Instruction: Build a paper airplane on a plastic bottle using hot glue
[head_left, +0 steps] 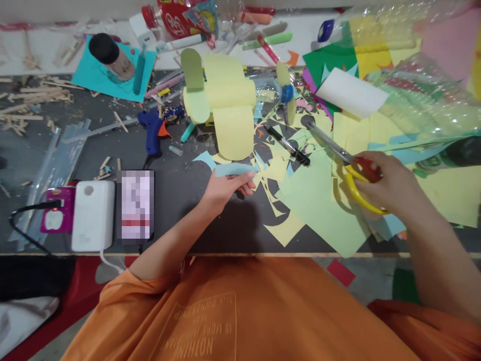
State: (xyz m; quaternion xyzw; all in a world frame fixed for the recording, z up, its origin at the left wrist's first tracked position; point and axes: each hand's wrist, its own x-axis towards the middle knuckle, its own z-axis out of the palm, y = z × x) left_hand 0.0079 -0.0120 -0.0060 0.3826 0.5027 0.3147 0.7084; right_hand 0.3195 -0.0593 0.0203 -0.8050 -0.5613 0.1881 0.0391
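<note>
My left hand pinches a curved strip of light blue paper between thumb and fingers, just above the dark table. Over on the right, my right hand grips scissors with red and yellow handles; their blades point away and to the left, over scraps of paper. Beyond my left hand lies a model plane, a clear bottle wrapped in pale yellow paper with paper wings. A propeller of paper blades sits on its blue cap. A black pen rests between the plane and the scissors.
At the left are a blue glue gun, a white power bank, a phone and wood sticks. Green paper and cut scraps cover the right side. Plastic bottles lie at the back right.
</note>
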